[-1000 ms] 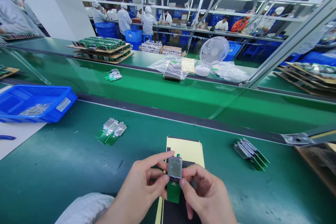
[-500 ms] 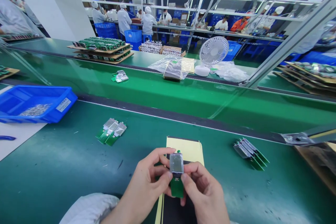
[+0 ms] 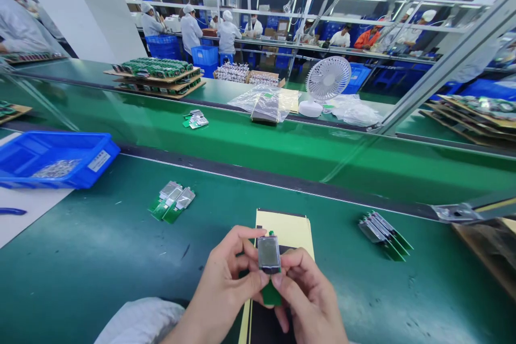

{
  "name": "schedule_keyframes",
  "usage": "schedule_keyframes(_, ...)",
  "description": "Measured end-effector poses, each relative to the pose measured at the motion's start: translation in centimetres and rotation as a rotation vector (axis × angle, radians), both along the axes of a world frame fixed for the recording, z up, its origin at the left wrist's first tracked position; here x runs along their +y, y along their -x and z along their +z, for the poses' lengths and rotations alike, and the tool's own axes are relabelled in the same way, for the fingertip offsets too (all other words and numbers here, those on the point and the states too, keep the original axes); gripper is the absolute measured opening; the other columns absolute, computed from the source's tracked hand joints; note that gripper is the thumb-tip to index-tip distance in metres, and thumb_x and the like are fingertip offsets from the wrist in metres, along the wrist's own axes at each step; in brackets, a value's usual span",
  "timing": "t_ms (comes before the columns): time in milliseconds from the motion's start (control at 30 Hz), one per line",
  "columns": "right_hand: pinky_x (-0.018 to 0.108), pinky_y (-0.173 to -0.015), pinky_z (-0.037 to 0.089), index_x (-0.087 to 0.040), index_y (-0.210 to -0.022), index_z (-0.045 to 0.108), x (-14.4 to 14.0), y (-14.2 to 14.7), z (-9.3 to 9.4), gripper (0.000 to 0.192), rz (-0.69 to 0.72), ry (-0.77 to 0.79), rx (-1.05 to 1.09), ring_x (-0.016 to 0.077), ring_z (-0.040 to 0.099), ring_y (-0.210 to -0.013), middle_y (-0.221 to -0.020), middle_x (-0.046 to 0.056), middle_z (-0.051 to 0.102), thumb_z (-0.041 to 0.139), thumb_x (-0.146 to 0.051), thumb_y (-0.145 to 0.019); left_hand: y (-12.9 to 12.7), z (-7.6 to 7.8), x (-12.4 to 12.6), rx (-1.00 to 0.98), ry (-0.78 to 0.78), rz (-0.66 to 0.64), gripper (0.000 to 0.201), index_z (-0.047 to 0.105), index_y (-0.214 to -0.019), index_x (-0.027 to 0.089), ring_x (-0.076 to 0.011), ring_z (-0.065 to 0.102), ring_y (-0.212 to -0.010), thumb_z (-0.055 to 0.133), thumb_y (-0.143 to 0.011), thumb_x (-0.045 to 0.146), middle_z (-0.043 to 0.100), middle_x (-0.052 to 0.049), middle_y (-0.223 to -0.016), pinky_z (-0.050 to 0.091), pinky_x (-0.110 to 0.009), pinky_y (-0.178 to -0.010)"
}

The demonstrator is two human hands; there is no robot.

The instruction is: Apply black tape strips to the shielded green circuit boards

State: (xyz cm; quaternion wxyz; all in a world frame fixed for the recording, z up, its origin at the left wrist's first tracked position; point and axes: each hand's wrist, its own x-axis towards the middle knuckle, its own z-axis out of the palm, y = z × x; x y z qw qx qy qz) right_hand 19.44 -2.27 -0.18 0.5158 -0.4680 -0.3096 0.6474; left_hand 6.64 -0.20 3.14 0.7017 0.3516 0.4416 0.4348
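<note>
Between my hands is a small green circuit board with a grey display screen (image 3: 269,252), its green end pointing down toward me. My left hand (image 3: 234,279) grips its left edge, the index finger along the top and the thumb at the screen's lower corner. My right hand (image 3: 304,290) pinches the right side, its thumb near the screen's lower edge. Underneath lies a stack of cream sheets with black strips (image 3: 284,223), partly hidden by my hands. Similar boards with screens (image 3: 172,201) lie to the left, and several more (image 3: 385,234) lean together at the right.
A blue bin (image 3: 86,161) with small metal parts stands at left on a white sheet. Beyond the green conveyor belt (image 3: 258,145), which carries a few boards (image 3: 196,119), are stacked board trays (image 3: 157,75) and a white fan (image 3: 328,80). Co-workers sit farther back.
The board in my hands has shifted slightly left, and my thumbs have closed in below the screen. The boards on the belt have moved right.
</note>
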Motion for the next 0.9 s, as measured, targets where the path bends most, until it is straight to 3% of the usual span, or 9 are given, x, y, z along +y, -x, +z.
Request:
schedule_keyframes(233,0.012,-0.031,0.029,-0.020,-0.077,0.055,0.49,-0.31,0.58,0.022,0.038,-0.032,-0.071,0.0043,0.036,-0.043,-0.062,-0.005,0.046,0.066,-0.039,-0.073,-0.07,0.27,0.07,-0.035,-0.026,-0.090,0.040,0.052,-0.106,0.028,-0.0154,0.055,-0.080,0.066,-0.069,0.020,0.045,0.001,-0.085,0.049,-0.024,-0.063)
schedule_keyframes(367,0.012,-0.032,0.025,-0.021,-0.070,0.052,0.27,-0.01,0.66,0.023,-0.050,-0.057,-0.103,0.0065,0.036,-0.048,-0.063,-0.004,0.046,0.068,-0.037,-0.070,-0.48,0.13,-0.21,0.035,-0.082,-0.069,0.033,0.054,-0.100,0.027,-0.0127,0.053,-0.074,0.062,-0.070,0.017,0.044,0.003,-0.081,0.048,-0.022,-0.060)
schedule_keyframes(500,0.014,-0.032,0.027,-0.021,-0.071,0.050,0.22,-0.08,0.54,0.024,0.015,-0.030,-0.112,0.0079,0.037,-0.048,-0.062,-0.004,0.046,0.066,-0.040,-0.071,-0.33,0.24,-0.16,0.053,-0.069,-0.096,0.034,0.054,-0.101,0.025,-0.0108,0.052,-0.068,0.064,-0.069,0.021,0.045,0.003,-0.078,0.048,-0.021,-0.057)
schedule_keyframes(700,0.013,-0.032,0.025,-0.020,-0.074,0.051,0.41,-0.28,0.59,0.029,0.030,-0.044,-0.155,0.0062,0.034,-0.048,-0.064,-0.004,0.044,0.065,-0.045,-0.071,-0.25,0.35,0.36,0.020,0.032,-0.038,0.035,0.056,-0.099,0.023,-0.0112,0.054,-0.067,0.069,-0.066,0.028,0.047,0.003,-0.076,0.048,-0.019,-0.051)
schedule_keyframes(900,0.014,-0.032,0.025,-0.019,-0.072,0.049,0.32,-0.39,0.58,0.029,0.059,-0.014,-0.162,0.0038,0.033,-0.042,-0.060,-0.006,0.044,0.063,-0.044,-0.073,-0.55,0.06,0.03,0.024,0.055,-0.023,0.035,0.056,-0.094,0.020,-0.0093,0.053,-0.055,0.071,-0.064,0.031,0.046,0.005,-0.071,0.053,-0.025,-0.048)
